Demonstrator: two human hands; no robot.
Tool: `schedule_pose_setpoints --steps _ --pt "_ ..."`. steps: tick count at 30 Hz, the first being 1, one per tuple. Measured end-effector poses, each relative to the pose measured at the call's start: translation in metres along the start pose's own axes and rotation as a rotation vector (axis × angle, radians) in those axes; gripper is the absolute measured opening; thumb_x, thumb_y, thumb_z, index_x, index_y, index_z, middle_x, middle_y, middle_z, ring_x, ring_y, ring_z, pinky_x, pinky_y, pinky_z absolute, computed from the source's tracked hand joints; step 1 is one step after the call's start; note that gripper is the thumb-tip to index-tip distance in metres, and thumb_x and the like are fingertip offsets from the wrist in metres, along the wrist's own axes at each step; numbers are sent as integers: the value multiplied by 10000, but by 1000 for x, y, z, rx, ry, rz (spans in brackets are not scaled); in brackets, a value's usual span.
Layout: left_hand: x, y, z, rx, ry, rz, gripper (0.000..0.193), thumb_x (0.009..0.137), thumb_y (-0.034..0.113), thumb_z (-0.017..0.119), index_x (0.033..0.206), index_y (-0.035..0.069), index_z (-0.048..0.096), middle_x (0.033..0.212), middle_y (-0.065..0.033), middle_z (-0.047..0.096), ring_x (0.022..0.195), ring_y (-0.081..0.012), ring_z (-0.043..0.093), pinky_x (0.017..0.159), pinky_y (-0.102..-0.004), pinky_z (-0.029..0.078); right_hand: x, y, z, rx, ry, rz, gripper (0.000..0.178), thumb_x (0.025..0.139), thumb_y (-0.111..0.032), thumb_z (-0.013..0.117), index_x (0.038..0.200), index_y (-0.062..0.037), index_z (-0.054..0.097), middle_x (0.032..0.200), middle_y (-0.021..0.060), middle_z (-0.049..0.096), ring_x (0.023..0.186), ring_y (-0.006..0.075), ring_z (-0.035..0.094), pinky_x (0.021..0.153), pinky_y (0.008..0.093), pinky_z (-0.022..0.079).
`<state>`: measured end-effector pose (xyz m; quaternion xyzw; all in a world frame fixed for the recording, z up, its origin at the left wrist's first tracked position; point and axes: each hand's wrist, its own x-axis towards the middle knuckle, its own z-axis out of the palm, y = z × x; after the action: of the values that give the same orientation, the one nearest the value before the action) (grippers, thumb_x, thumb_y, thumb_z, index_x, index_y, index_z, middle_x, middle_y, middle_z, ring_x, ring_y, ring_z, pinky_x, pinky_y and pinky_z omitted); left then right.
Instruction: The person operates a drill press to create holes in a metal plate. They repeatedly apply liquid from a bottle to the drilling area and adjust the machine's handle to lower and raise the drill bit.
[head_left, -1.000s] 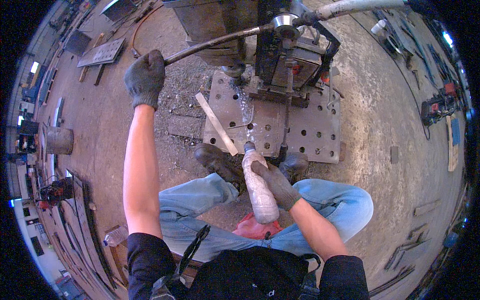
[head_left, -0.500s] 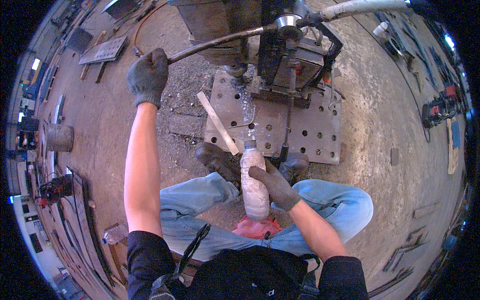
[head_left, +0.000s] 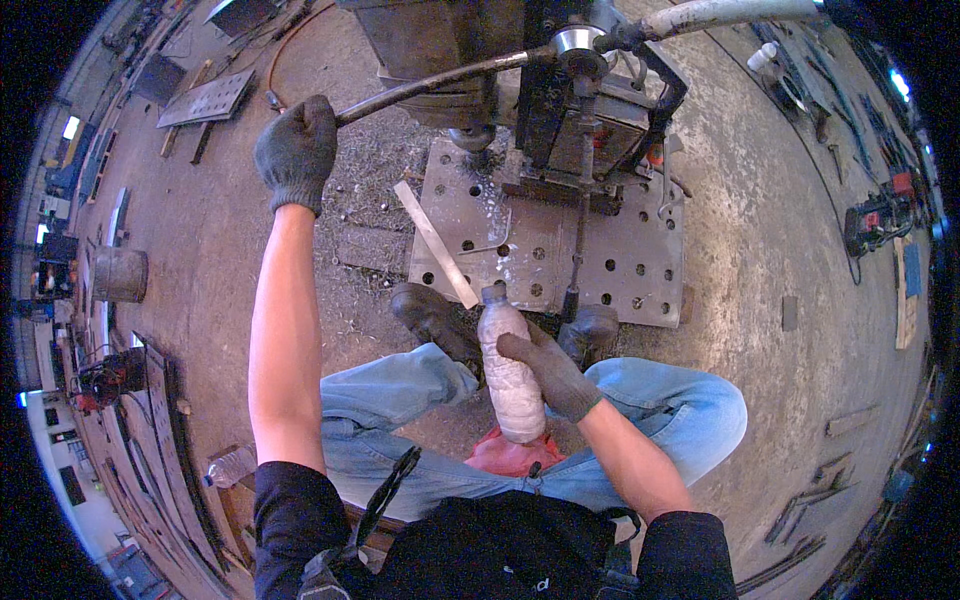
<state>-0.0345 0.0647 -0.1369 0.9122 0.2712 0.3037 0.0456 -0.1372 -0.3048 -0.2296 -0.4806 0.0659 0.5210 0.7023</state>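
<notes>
My left hand (head_left: 297,150), in a grey knit glove, is wrapped round the end of a long metal lever (head_left: 430,87) that runs to a machine with a drill-like spindle. In front of my lap, my gloved right hand (head_left: 550,370) grips a plastic bottle (head_left: 512,375) with a cloudy, whitish look. The bottle's narrow neck points away from me, toward a steel plate (head_left: 630,240) full of round holes. Pale wet splashes mark that plate below the spindle (head_left: 473,138). A bent metal rod (head_left: 490,240) lies on it, and a flat wooden strip (head_left: 436,245) crosses its left edge.
Metal shavings (head_left: 370,190) litter the floor left of the plate. My boots (head_left: 430,315) stand at its near edge. A metal bucket (head_left: 120,274) and a clear bottle (head_left: 232,467) are on the left. A red-and-black machine (head_left: 880,220) sits at far right.
The bottle has tilted slightly, its neck shifting a little to the left. My left hand stays on the lever, which looks unmoved.
</notes>
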Motion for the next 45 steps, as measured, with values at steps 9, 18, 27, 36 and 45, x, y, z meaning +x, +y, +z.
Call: schedule_pose_setpoints --steps 9,18,27,36,45 --pt "-1 2 0 -12 31 2 425 904 486 519 789 132 725 751 -187 661 718 -393 651 640 -475 492 4 6 -5 -10 54 23 520 895 -439 656 1213 -40 554 959 47 627 792 131 615 697 295 530" --pt "-1 3 1 -35 11 -39 420 902 466 513 781 129 731 742 -194 659 704 -387 653 637 -470 491 16 17 -22 -152 154 87 626 870 -586 635 1170 -38 593 926 66 643 748 152 602 687 315 515" --pt "-2 0 2 -16 28 -11 429 906 479 520 787 129 738 737 -190 660 708 -381 659 640 -461 496 14 14 -18 -152 158 88 608 877 -582 631 1147 -38 603 894 60 643 741 140 596 689 307 508" --pt "-3 2 1 -39 30 -16 413 906 479 529 816 138 743 749 -191 662 726 -380 665 651 -459 503 12 12 -15 -50 85 45 575 886 -511 649 1214 -47 565 931 60 643 778 144 623 679 309 536" --pt "-3 2 3 -41 32 -9 419 906 495 522 823 152 748 755 -196 659 729 -387 663 648 -460 503 6 6 -7 20 48 27 466 908 -404 658 1194 -50 554 933 31 628 750 131 619 675 296 538"
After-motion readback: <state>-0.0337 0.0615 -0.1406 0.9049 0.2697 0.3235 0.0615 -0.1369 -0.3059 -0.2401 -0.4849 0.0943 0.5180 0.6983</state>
